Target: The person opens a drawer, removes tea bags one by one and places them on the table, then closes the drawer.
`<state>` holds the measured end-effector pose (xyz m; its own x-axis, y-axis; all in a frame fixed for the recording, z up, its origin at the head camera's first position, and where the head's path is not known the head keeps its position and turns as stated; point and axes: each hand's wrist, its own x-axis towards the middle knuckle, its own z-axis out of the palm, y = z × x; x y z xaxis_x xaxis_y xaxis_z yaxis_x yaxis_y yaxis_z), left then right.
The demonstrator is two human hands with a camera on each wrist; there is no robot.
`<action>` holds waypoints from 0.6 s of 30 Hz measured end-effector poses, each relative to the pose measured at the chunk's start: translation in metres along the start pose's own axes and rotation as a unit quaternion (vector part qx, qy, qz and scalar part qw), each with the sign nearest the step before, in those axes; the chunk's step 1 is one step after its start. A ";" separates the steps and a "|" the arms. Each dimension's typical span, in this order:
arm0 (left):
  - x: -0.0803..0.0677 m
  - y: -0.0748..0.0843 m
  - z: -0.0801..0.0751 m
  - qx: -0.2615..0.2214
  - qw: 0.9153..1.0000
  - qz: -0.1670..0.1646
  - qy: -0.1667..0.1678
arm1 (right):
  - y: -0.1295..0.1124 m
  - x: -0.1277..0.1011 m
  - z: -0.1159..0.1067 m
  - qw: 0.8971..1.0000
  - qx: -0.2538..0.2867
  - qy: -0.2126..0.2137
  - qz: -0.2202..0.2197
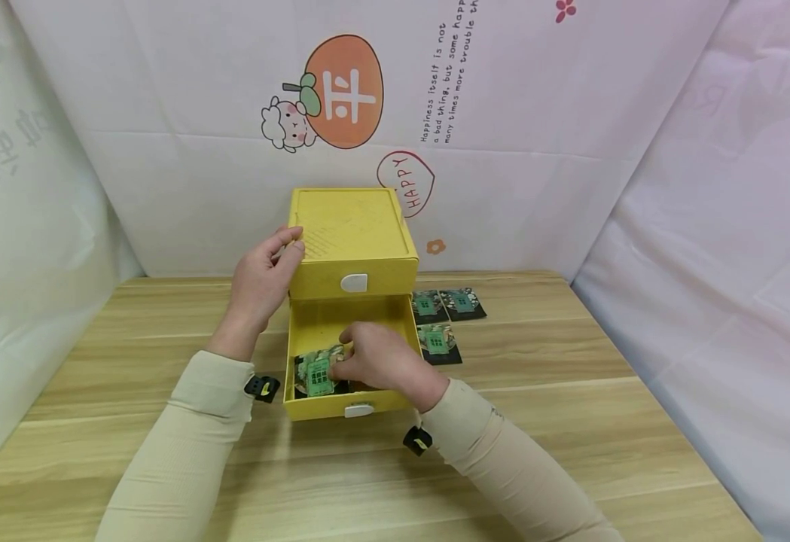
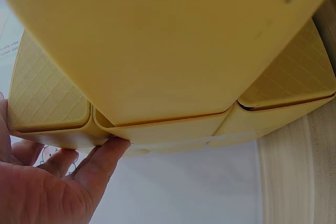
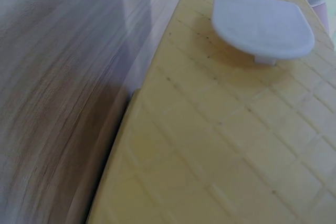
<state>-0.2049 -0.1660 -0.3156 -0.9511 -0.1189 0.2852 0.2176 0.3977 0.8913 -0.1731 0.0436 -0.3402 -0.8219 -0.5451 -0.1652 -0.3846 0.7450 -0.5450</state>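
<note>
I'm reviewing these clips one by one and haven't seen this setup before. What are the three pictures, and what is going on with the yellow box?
There is no machine here: a person wears one camera on the head and one on each wrist. The head view shows a yellow drawer box on a wooden table. The left hand rests on the box's upper left edge. The right hand reaches into the open lower drawer and pinches a green card. Three more cards lie on the table to the right. The wrist views show only close-ups of the yellow box.
</note>
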 end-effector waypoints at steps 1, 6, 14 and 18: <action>0.000 0.000 0.000 0.000 1.000 0.000 0.000 | 0.000 0.000 -0.001 1.000 0.004 0.001 -0.003; 0.000 0.001 0.000 0.000 1.000 0.000 0.001 | 0.003 0.000 -0.002 1.000 0.013 0.007 -0.014; 0.000 0.000 0.000 -0.003 1.000 -0.005 -0.003 | 0.005 -0.002 -0.005 0.997 0.079 0.003 -0.008; 0.000 0.000 0.000 -0.004 1.000 -0.007 -0.003 | 0.005 -0.005 -0.007 0.991 0.134 -0.004 0.009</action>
<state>-0.2053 -0.1658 -0.3156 -0.9550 -0.1192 0.2716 0.2069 0.3885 0.8979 -0.1736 0.0531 -0.3361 -0.8240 -0.5362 -0.1832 -0.2429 0.6263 -0.7407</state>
